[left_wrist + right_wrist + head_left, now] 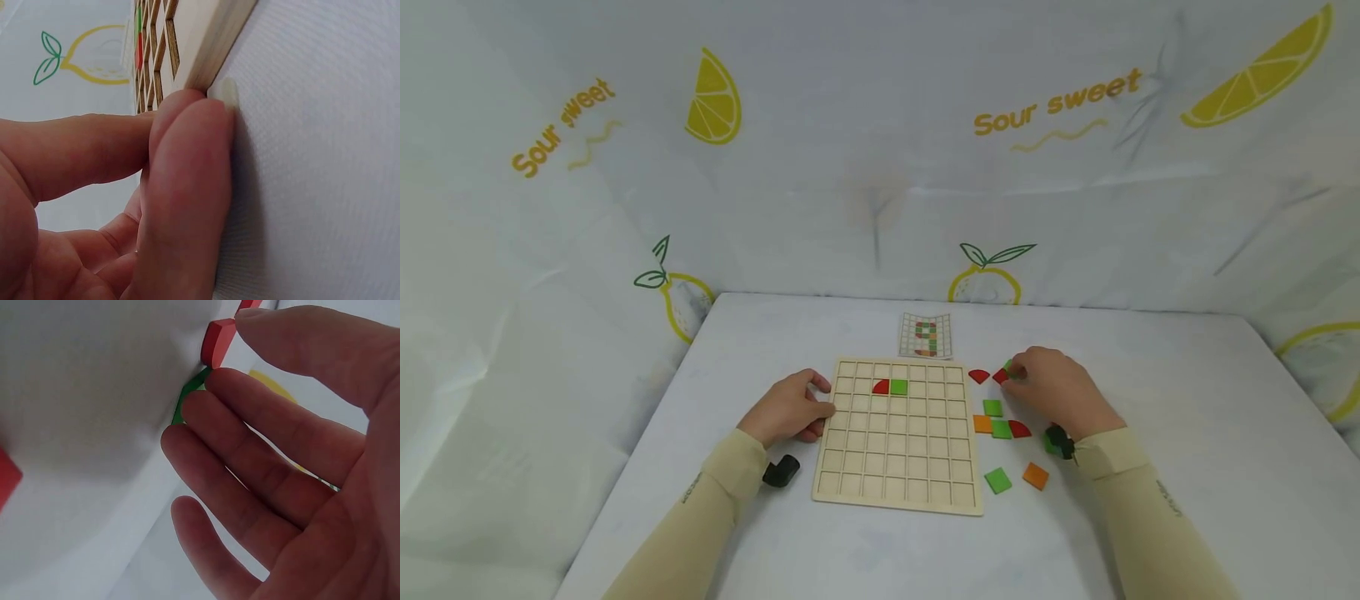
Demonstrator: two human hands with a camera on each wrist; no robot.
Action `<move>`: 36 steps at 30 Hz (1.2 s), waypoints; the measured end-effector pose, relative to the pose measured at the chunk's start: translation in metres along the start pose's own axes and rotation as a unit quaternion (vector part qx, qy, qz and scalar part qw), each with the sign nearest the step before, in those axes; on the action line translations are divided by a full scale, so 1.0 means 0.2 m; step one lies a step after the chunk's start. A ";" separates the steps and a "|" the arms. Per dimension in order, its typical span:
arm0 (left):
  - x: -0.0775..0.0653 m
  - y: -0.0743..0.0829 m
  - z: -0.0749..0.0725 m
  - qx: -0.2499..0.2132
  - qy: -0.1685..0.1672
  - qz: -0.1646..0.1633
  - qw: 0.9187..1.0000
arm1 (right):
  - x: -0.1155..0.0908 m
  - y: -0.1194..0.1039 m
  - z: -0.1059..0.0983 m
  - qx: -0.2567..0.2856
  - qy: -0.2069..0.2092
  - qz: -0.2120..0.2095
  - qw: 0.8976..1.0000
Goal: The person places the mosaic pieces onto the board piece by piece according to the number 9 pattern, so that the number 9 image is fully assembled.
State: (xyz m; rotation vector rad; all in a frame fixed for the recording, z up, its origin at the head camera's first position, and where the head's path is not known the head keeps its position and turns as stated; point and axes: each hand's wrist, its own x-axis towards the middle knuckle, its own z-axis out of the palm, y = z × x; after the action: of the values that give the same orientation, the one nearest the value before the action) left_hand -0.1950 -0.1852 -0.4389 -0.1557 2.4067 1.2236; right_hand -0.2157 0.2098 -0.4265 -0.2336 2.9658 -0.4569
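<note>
My left hand (pixel 790 407) pinches the left edge of a pale wooden grid board (pixel 887 450), thumb over the rim and a fingertip low at its side in the left wrist view. On the board, a red quarter-round tile (pixel 882 387) sits beside a green square tile (pixel 898 387). To the right, my right hand (pixel 1056 387) reaches over a red tile (pixel 219 342) and a green tile (pixel 189 394). Its thumb and index fingertip are spread at either end of the red tile, the other fingers loosely extended.
A pattern card (pixel 925 336) lies behind the board. Right of the board are loose tiles: a red one (pixel 979 376), an orange one (pixel 1036 476), a green one (pixel 997 481) and several others. Black wrist cameras (pixel 782 472) hang under both wrists. A lemon-print cloth (pixel 880 167) rises behind.
</note>
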 end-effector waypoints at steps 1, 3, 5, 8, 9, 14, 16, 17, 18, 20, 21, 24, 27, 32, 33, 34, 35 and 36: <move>0.00 0.00 0.00 -0.001 0.000 0.000 1.000 | 0.00 0.00 0.00 -0.002 0.001 -0.003 1.000; 0.00 0.00 -0.01 -0.002 0.000 0.000 1.000 | 0.01 -0.01 0.01 -0.004 0.001 -0.004 1.000; 0.00 0.00 -0.01 0.000 0.002 -0.001 1.000 | 0.02 -0.02 0.01 -0.006 0.000 -0.003 1.000; 0.00 0.00 -0.01 0.001 0.003 -0.001 1.000 | 0.03 -0.03 0.01 -0.007 0.000 0.001 1.000; 0.00 0.00 0.00 0.002 0.003 -0.001 1.000 | 0.03 -0.03 0.02 -0.007 0.000 0.003 1.000; 0.00 0.00 0.00 0.007 0.003 -0.001 1.000 | 0.05 -0.03 0.02 -0.007 -0.002 0.009 1.000; 0.00 0.00 0.01 0.007 0.003 -0.001 1.000 | 0.06 -0.02 0.02 -0.011 -0.002 0.009 1.000; 0.00 0.00 0.01 0.005 0.003 -0.001 1.000 | 0.06 -0.02 0.02 -0.013 -0.002 0.009 1.000; 0.00 0.00 0.01 0.004 0.003 -0.001 1.000 | 0.07 -0.02 0.02 -0.014 -0.002 0.010 1.000; 0.00 0.00 0.01 0.003 0.002 0.000 1.000 | 0.07 -0.02 0.02 -0.015 -0.002 0.012 1.000; 0.00 0.00 0.01 0.003 0.002 0.000 1.000 | 0.08 -0.02 0.01 -0.016 -0.002 0.013 1.000; 0.00 0.00 0.01 0.003 0.003 0.001 1.000 | 0.08 -0.03 0.01 -0.017 -0.005 0.016 1.000; 0.00 0.00 0.01 0.001 0.004 0.002 1.000 | 0.09 -0.04 0.01 -0.019 -0.009 0.018 1.000; 0.01 0.00 0.00 -0.002 0.003 0.005 1.000 | 0.10 -0.05 0.02 -0.023 -0.013 0.021 0.999; 0.01 0.00 0.00 -0.002 0.002 0.006 1.000 | 0.10 -0.05 0.02 -0.023 -0.013 0.023 0.999; 0.01 -0.01 0.00 -0.004 0.002 0.006 1.000 | 0.10 -0.05 0.01 -0.023 -0.014 0.024 0.999; 0.01 -0.01 0.00 -0.005 0.001 0.007 1.000 | 0.10 -0.05 0.02 -0.022 -0.016 0.025 0.999; 0.02 -0.01 0.00 -0.005 0.001 0.008 1.000 | 0.10 -0.05 0.01 -0.020 -0.017 0.026 0.999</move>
State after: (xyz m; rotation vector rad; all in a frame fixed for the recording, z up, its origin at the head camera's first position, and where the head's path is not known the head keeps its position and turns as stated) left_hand -0.1973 -0.1857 -0.4412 -0.1415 2.4072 1.2429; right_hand -0.2342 0.1965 -0.4285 -0.1657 2.9413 -0.3825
